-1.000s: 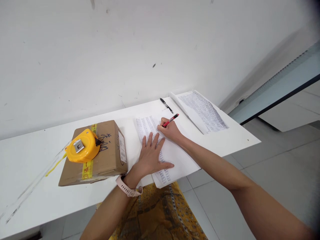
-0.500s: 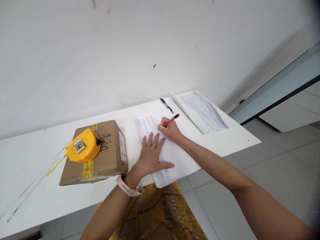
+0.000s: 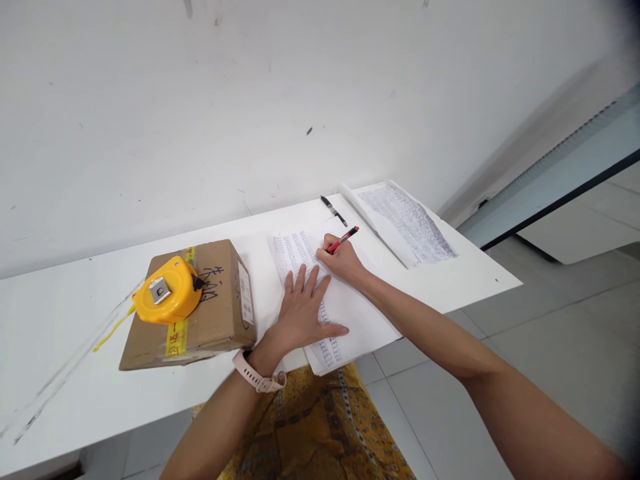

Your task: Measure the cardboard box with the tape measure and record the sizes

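Note:
My right hand (image 3: 341, 260) grips a red pen (image 3: 343, 240) with a black end, its tip hidden behind my fingers at the paper. Under both hands lies a sheet of paper (image 3: 357, 313), part of a small stack, with columns of blue handwriting on its left side. My left hand (image 3: 303, 310) rests flat on the sheet, fingers spread, just left of and below my right hand. A pale pink watch band (image 3: 255, 375) circles my left wrist.
A cardboard box (image 3: 215, 293) stands on the white table (image 3: 60, 327) at left, a yellow tape measure (image 3: 167, 291) on top. Behind the paper lies a black pen (image 3: 333, 210). Farther right are densely written sheets (image 3: 407, 223). A white wall (image 3: 250, 100) borders the table's back.
Almost nothing differs. The red pen and my right hand have shifted very slightly; my left hand stays in place on the paper.

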The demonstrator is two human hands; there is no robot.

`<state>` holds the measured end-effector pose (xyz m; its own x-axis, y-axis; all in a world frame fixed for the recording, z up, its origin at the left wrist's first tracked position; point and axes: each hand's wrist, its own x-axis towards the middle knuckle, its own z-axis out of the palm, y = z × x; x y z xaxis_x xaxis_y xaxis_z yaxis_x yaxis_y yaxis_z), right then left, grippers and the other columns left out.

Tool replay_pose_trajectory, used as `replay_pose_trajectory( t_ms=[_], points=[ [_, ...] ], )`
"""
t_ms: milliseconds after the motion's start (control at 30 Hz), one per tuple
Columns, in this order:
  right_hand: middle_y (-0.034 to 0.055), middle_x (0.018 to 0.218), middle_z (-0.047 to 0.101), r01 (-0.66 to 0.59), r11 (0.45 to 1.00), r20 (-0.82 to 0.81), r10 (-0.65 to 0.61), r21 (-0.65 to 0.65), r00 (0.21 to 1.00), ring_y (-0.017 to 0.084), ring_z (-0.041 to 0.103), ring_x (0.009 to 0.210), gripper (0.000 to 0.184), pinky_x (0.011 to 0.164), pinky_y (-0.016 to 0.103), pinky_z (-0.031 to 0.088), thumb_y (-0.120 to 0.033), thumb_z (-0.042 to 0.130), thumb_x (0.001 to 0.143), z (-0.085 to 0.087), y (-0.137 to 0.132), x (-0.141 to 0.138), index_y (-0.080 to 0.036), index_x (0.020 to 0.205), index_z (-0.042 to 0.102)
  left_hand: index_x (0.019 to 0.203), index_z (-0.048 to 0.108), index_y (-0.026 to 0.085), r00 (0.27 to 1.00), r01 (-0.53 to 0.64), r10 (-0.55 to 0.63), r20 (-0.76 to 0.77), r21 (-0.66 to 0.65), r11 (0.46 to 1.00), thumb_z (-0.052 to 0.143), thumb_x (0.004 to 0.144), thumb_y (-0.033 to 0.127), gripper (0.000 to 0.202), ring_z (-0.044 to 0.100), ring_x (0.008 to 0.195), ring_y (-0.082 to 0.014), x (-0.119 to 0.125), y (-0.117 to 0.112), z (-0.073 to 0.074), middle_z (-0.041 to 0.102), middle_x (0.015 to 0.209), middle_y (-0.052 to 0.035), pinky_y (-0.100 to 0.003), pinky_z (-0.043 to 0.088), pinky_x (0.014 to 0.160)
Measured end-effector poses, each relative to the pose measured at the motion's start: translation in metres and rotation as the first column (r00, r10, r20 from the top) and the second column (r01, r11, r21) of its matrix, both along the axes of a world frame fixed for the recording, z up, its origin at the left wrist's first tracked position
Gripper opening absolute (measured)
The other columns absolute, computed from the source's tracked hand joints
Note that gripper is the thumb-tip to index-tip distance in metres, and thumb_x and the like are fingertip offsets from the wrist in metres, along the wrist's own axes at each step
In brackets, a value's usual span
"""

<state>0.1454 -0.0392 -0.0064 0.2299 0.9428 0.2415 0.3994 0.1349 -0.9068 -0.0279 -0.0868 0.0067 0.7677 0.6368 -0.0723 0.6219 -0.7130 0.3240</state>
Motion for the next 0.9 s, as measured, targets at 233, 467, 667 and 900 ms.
replay_pose_trajectory(
  t_ms=[233, 467, 667, 900],
  points=[
    [-0.0065, 0.054, 0.035, 0.008, 1.0, -0.026, -0.008, -0.018, 1.0, 0.011, 0.033, 0.056, 0.022, 0.055, 0.028, 0.026, -0.019, 0.054, 0.066, -0.0007, 0.0009, 0.0007, -0.023, 0.057, 0.034, 0.153, 0.028, 0.015, 1.0, 0.005, -0.005, -0.005, 0.01, 1.0, 0.054, 0.072, 0.084, 0.11, -0.001, 0.151, -0.0402, -0.0003, -0.0001, -0.0003, 0.013, 0.164, -0.0189, -0.063, 0.001, 0.119],
    [-0.0064, 0.053, 0.036, 0.02, 1.0, -0.026, -0.021, -0.022, 0.999, 0.011, 0.033, 0.055, 0.023, 0.054, 0.028, 0.025, -0.019, 0.055, 0.066, 0.0005, 0.0002, -0.0006, -0.023, 0.057, 0.034, 0.153, 0.029, 0.017, 1.0, 0.003, -0.003, 0.028, 0.008, 1.0, 0.055, 0.071, 0.083, 0.109, 0.0, 0.151, -0.0404, -0.001, 0.0001, -0.0025, 0.015, 0.164, -0.019, -0.063, 0.0, 0.119],
    [-0.0063, 0.053, 0.035, 0.027, 0.999, -0.008, -0.027, -0.04, 1.0, 0.011, 0.033, 0.054, 0.023, 0.054, 0.028, 0.025, -0.018, 0.054, 0.065, 0.0028, -0.0009, -0.0008, -0.023, 0.057, 0.033, 0.153, 0.028, 0.018, 0.999, 0.004, -0.005, 0.04, 0.017, 1.0, 0.055, 0.071, 0.083, 0.108, 0.0, 0.151, -0.0403, -0.001, 0.0006, -0.0035, 0.015, 0.164, -0.0182, -0.063, 0.001, 0.119],
    [-0.0061, 0.054, 0.034, 0.043, 0.999, -0.024, -0.042, 0.01, 0.999, 0.012, 0.033, 0.056, 0.026, 0.055, 0.028, 0.026, -0.017, 0.056, 0.068, 0.0003, 0.0002, 0.0006, -0.023, 0.058, 0.032, 0.153, 0.03, 0.016, 0.999, 0.008, -0.009, 0.039, 0.01, 1.0, 0.052, 0.071, 0.085, 0.109, -0.001, 0.151, -0.0405, -0.0021, 0.0002, -0.0029, 0.015, 0.164, -0.0193, -0.065, 0.001, 0.118]
  ],
)
